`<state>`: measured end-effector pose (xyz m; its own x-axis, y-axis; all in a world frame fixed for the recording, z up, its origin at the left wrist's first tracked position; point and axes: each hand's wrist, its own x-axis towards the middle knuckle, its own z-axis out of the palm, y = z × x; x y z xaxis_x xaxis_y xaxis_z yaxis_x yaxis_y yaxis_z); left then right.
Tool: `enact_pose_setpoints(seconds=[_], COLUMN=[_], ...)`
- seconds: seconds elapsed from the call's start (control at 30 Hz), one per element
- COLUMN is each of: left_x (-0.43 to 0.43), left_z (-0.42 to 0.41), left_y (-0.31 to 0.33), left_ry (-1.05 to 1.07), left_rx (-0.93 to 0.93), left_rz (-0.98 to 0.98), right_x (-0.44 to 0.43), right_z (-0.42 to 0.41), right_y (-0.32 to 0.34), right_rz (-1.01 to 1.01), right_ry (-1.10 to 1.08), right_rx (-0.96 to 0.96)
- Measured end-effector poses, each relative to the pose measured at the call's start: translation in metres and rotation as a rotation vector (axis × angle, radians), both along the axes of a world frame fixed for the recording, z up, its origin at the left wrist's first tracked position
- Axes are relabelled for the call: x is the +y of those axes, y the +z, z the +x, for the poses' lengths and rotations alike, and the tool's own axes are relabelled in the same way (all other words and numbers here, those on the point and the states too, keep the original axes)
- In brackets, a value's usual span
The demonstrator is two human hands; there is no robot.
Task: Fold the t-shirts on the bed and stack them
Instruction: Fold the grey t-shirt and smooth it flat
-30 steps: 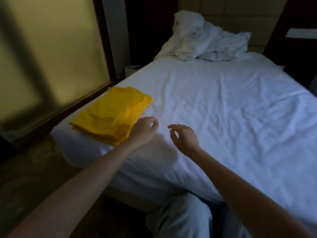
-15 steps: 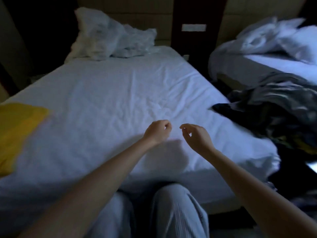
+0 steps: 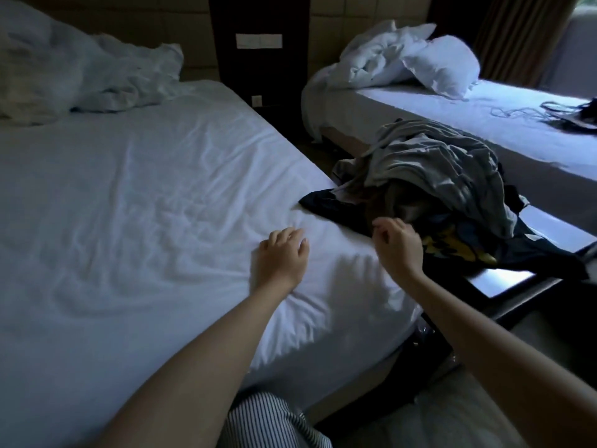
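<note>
We seem to be fetching: left hand [image 3: 279,257], right hand [image 3: 399,245] loosely curled, empty, near clothes pile [image 3: 429,163]. Next: pinch one out.

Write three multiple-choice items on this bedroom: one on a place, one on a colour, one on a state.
1. Where is the heap of crumpled unfolded clothes?
A) on a pillow
B) at the right edge of the near white-sheeted bed, spilling onto a dark glossy bench
C) on the floor

2. What colour is the print on the heap's dark bottom garment?
A) red
B) pink
C) yellow

3. What does the left hand hold?
A) nothing
B) a grey shirt
C) a pillow

B: the heap overlaps both mattress edge and bench.
C: yellow patches show beside the right hand.
A: its loosely curled fingers are empty above bare sheet.
</note>
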<state>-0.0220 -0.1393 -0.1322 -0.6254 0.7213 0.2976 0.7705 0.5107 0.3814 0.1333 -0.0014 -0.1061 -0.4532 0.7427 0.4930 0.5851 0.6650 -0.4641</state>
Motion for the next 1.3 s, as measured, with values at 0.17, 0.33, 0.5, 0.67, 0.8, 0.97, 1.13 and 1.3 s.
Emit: enact_pose_setpoints(seconds=[0.17,0.33,0.5,0.67,0.8,0.97,1.13,1.3], left_x=[-0.001,0.001,0.003,0.008,0.002,-0.028,-0.064,-0.11], left_z=[0.001,-0.001,-0.003,-0.002,-0.003,-0.014,-0.038,-0.062], left_y=[-0.002,-0.006,-0.013,-0.013,-0.01,0.029,0.036,0.055], left_ry=[0.02,0.021,0.013,0.01,-0.134,-0.171,0.111,0.256], left_rx=[0.029,0.069,0.193,0.125,-0.075,-1.536,-1.096,-1.061], left_rz=[-0.003,0.043,0.093,0.156,0.299,1.007,0.919,1.07], right_x=[0.052,0.095,0.109,0.056,-0.038,-0.113,-0.148,-0.123], right_z=[-0.022,-0.042,-0.036,-0.045,-0.072,-0.088,-0.086,-0.056], right_y=[0.029,0.053,0.051,0.036,0.02,0.01,0.005,-0.015], right_rz=[0.115,0.007,0.043,0.019,-0.054,-0.315,-0.191,0.143], right_ry=[-0.191,-0.379,-0.397,-0.228,0.12,0.458,0.607,0.478], right_rx=[-0.109,-0.183,-0.333,-0.072,0.097,0.159,0.08,-0.024])
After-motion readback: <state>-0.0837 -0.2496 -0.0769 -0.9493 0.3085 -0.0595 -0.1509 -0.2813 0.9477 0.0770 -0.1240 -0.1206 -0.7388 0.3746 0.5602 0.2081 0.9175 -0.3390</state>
